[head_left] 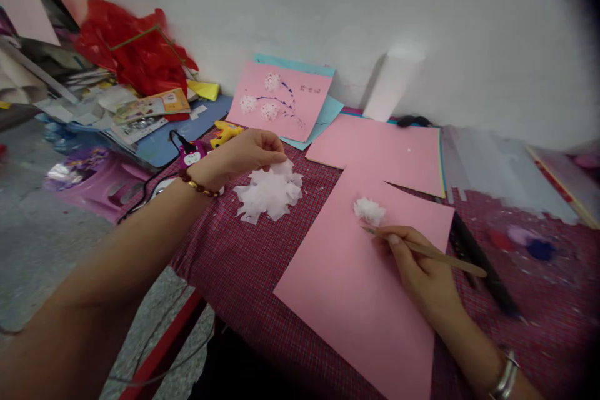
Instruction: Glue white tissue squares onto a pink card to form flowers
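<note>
Pinching: left hand (255, 150), white scrap (284, 167) at paper heap (268, 195); right hand (424, 272), wooden stick (445, 257) (slanted), tip beside white tuft (369, 210), pink sheet (342, 281) beneath.

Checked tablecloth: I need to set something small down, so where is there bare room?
Bare tablecloth lies in front of the white scrap pile, left of the pink sheet, up to the front edge. Crowded: right of the sheet, by the long black object, and behind, by the paper stack.
</note>
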Action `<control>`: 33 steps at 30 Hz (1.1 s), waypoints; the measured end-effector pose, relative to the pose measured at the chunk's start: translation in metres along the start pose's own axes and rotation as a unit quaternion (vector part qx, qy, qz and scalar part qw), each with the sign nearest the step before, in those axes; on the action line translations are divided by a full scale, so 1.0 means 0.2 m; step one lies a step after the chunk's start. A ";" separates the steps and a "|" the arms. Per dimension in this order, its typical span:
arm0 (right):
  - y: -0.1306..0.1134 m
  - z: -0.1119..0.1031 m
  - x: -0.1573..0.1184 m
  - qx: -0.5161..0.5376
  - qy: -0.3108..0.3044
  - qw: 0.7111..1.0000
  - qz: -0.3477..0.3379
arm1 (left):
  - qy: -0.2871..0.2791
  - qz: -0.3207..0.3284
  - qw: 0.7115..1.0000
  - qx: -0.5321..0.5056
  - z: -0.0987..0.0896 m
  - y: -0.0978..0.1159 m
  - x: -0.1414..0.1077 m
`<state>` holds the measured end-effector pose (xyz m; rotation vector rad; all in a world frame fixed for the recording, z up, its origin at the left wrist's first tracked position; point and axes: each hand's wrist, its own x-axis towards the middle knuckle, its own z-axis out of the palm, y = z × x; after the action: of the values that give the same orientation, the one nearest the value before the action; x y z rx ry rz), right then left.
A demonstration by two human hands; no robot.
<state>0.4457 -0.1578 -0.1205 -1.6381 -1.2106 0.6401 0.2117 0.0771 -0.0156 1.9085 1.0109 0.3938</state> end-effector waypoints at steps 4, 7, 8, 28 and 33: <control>-0.01 0.00 0.00 0.020 -0.002 1.000 0.005 | -0.055 -0.011 0.998 -0.024 0.07 0.06 -0.04; -0.01 0.00 0.00 0.031 -0.004 1.000 0.000 | -0.114 0.025 0.993 -0.019 0.14 0.06 -0.04; -0.01 0.00 0.00 0.032 -0.004 0.999 -0.003 | -0.131 0.044 0.990 -0.017 0.16 0.05 -0.03; -0.01 -0.01 0.00 0.005 -0.001 1.000 -0.013 | -0.063 0.183 0.954 0.228 0.19 -0.06 -0.23; -0.01 0.00 0.00 0.013 0.005 1.000 -0.004 | -0.096 0.252 0.888 0.372 0.36 -0.12 -0.29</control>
<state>0.4444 -0.1585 -0.1186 -1.6118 -1.1966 0.6404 0.2090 -0.0032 -0.0677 2.8557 0.5416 0.0872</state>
